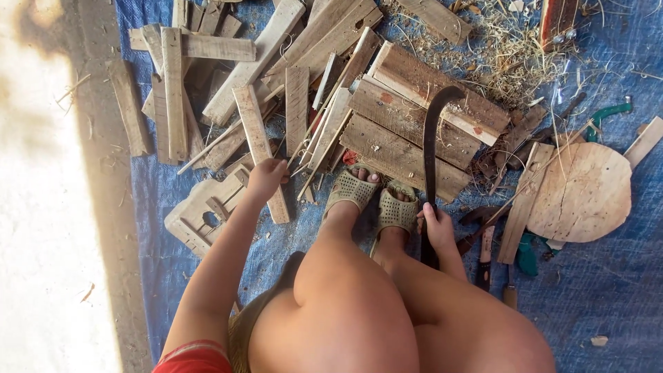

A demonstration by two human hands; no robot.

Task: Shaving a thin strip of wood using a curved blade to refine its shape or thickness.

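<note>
I sit over a blue tarp with my feet in tan slip-on shoes. My left hand grips a long pale wooden slat that lies on a heap of cut wood pieces. My right hand is closed on the handle of a dark curved machete, whose blade points away from me and hooks right at the tip. Its blade rests over a stack of wide brown planks.
A round wooden chopping block lies at the right. Wood shavings cover the far tarp. A green-handled tool and other hand tools lie near the block. A small pale wooden stool sits below my left hand. Bare concrete floor is at the left.
</note>
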